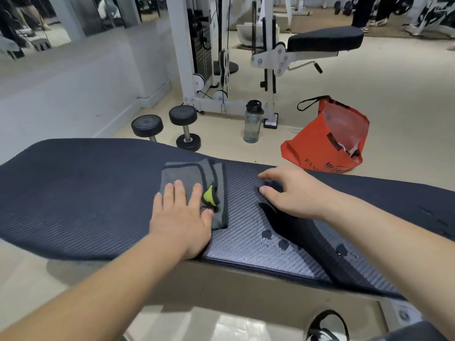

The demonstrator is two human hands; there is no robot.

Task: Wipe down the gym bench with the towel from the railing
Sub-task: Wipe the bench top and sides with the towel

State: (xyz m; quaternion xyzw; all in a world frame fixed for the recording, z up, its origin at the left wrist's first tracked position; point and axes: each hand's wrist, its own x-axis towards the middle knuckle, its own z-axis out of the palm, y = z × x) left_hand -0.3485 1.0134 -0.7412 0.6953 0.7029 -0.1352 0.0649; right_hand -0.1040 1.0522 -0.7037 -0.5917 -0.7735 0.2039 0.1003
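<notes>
The long dark padded worktop (73,205) ran across the whole view, its left part matte and faintly ribbed and its middle showing a shiny woven texture under the light. On it, a little left of centre and towards the far edge, lay the grey towel (189,178). The towel was folded into a rough rectangle with dark piping along its borders, the layers stepped at its right side.

The left hand (179,217) lay palm down on the near half of the towel, its fingers (178,193) straight, close together and flat on the cloth, curled round nothing. The right hand (293,193) was just beside the towel but apart from it. It was arched, with its fingers (267,190) bent and only their tips touching the bare pad, and it held nothing. Both forearms reached in from the bottom edge.

Beads of water (283,244) sat on the shiny part near the front edge, below the right wrist. A small yellow-green tab (209,194) showed on the towel beside the left forefinger.

The towel's near-left corner was hidden under the left palm. A dark shadow under the right hand and forearm made the pad there hard to read, and both ends of the worktop were cut off by the frame.
</notes>
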